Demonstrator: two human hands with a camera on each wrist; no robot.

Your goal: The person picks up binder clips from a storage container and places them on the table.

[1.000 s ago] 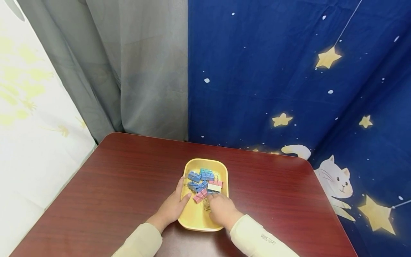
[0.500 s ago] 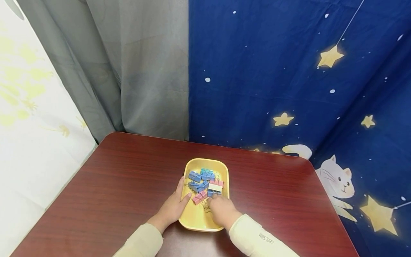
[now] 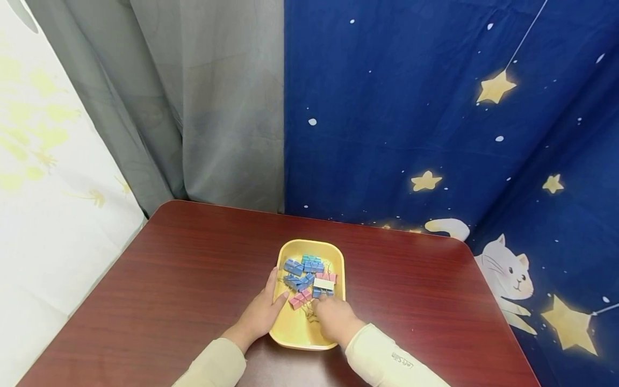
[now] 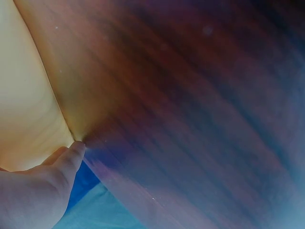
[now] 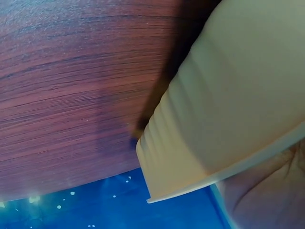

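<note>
A yellow plastic tray (image 3: 300, 337) stands on the table with several binder clips in it. My left hand (image 3: 258, 314) grips its left side, thumb inside the rim and fingers along the outer wall. In the left wrist view, a fingertip (image 4: 76, 149) presses the wall. My right hand (image 3: 335, 317) reaches over the right rim, its fingers down among the clips. Right at these fingers lie a blue binder clip (image 3: 319, 293), a cream one (image 3: 323, 284) and a pink one (image 3: 301, 299). The right fingertips are hidden, so I cannot tell whether they pinch a clip.
More blue clips (image 3: 293, 266) and a teal one (image 3: 311, 259) lie toward the tray's far end. The dark red table (image 3: 193, 258) reaches back to a grey curtain (image 3: 232, 107) and a blue starry curtain (image 3: 367, 118).
The right fingers have shifted slightly within the tray, and more of the blue clip beside them shows. The near pink clip has slid a little toward me. The left hand keeps its hold.
</note>
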